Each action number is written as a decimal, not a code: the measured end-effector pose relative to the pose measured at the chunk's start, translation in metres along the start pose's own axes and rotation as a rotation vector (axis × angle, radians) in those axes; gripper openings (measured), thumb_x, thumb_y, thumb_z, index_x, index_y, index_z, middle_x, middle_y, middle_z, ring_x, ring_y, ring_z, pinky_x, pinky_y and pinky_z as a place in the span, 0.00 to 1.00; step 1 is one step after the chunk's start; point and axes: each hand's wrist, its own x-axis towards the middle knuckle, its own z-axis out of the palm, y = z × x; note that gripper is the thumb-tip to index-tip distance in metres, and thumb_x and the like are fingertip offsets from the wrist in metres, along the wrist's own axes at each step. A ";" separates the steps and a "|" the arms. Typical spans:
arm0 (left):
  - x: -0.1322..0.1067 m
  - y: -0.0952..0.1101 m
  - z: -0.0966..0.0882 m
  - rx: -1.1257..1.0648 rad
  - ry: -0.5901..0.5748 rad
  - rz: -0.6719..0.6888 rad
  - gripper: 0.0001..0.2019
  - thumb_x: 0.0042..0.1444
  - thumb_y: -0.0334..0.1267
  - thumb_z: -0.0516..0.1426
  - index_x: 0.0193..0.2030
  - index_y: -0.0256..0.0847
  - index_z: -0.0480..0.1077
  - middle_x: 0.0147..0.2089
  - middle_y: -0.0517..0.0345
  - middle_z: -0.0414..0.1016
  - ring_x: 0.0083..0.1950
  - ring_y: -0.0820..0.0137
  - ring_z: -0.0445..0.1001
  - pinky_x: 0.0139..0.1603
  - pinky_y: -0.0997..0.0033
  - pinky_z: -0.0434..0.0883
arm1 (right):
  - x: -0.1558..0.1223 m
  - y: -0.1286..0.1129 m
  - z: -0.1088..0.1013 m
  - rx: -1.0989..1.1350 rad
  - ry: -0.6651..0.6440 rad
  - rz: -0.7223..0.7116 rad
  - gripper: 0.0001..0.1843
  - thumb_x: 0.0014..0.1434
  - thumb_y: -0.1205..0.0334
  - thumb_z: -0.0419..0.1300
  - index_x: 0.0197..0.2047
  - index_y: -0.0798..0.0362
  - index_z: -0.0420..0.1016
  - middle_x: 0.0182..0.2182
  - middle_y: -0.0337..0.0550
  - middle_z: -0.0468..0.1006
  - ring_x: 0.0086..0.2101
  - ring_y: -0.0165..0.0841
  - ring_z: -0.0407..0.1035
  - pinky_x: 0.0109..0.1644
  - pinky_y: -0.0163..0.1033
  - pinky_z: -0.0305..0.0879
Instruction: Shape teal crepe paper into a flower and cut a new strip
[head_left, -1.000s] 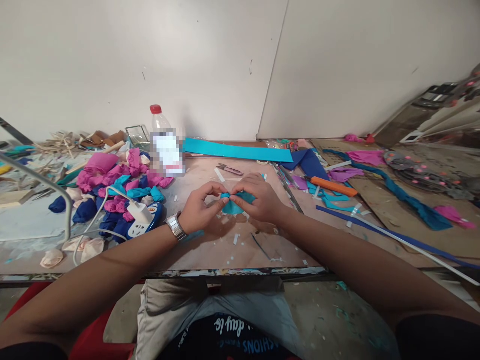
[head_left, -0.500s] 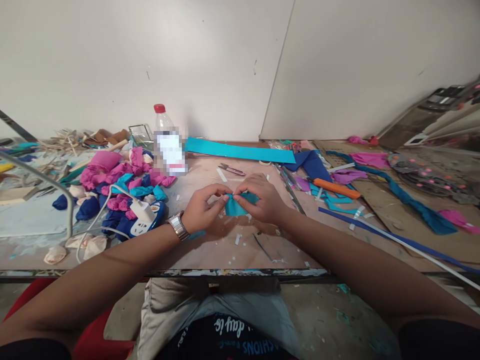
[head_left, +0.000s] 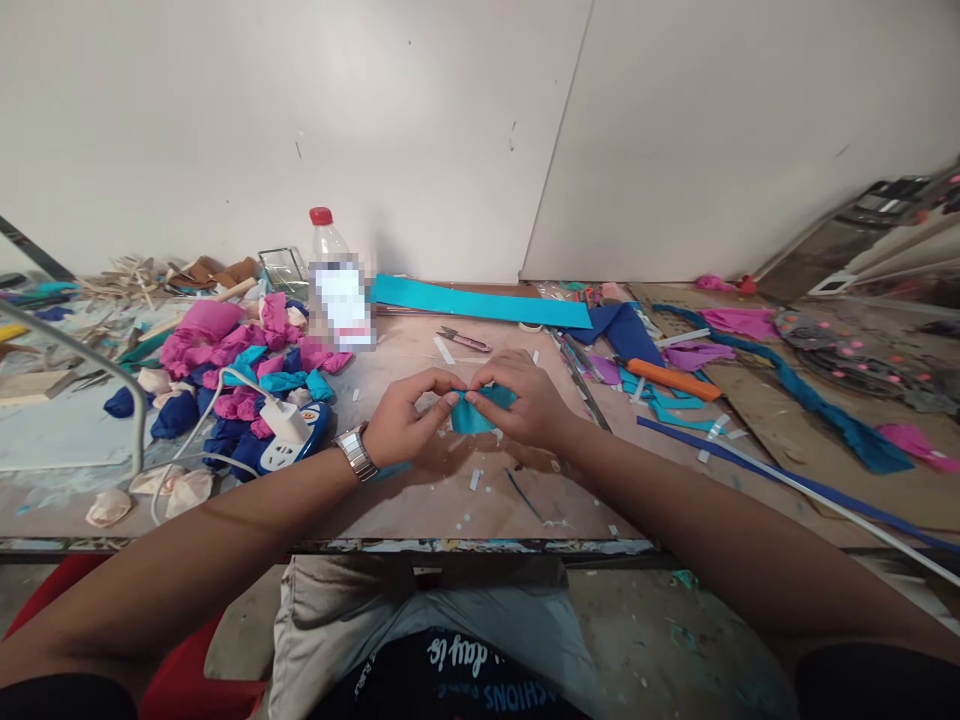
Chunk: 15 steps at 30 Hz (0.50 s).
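Between my hands, a small piece of turquoise fabric or crepe paper (head_left: pixel 472 418) hangs just above the table. My left hand (head_left: pixel 411 412), with a metal watch (head_left: pixel 355 453) on its wrist, pinches the piece's upper left edge between thumb and fingertips. Meeting it at the top edge, my right hand (head_left: pixel 521 400) pinches the same piece, its fingers covering much of the right part. Beyond the hands lie small thread snips (head_left: pixel 465 340) and a long turquoise strip (head_left: pixel 480 302).
On the left are bunched pink and blue bundles (head_left: pixel 214 345), a power strip (head_left: pixel 281 455) with a white plug and cable, and a red-capped bottle (head_left: pixel 324 236). An orange cutter (head_left: pixel 673 378), blue strips and a white rod (head_left: pixel 817 487) lie on the right.
My hands keep almost the same pinch on the turquoise piece. Only a very slight shift of the view shows.
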 end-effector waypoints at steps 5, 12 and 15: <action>0.000 -0.001 0.001 -0.011 -0.008 0.016 0.10 0.68 0.42 0.58 0.50 0.40 0.74 0.46 0.50 0.78 0.47 0.65 0.76 0.52 0.63 0.73 | 0.000 0.000 0.001 0.012 0.005 -0.003 0.10 0.68 0.54 0.62 0.36 0.50 0.74 0.31 0.41 0.79 0.35 0.37 0.72 0.46 0.46 0.61; 0.000 -0.004 0.003 -0.052 0.007 0.032 0.12 0.70 0.41 0.55 0.56 0.40 0.69 0.52 0.48 0.75 0.51 0.65 0.75 0.55 0.60 0.73 | 0.000 0.002 0.000 0.045 0.003 -0.007 0.09 0.68 0.54 0.62 0.38 0.49 0.75 0.33 0.42 0.81 0.37 0.38 0.74 0.47 0.46 0.63; -0.002 -0.005 0.003 -0.049 0.007 0.029 0.13 0.70 0.41 0.54 0.59 0.41 0.67 0.54 0.47 0.74 0.52 0.64 0.75 0.56 0.59 0.73 | 0.001 0.001 0.000 0.029 0.017 -0.002 0.09 0.68 0.55 0.63 0.37 0.49 0.75 0.33 0.42 0.81 0.37 0.38 0.74 0.47 0.46 0.63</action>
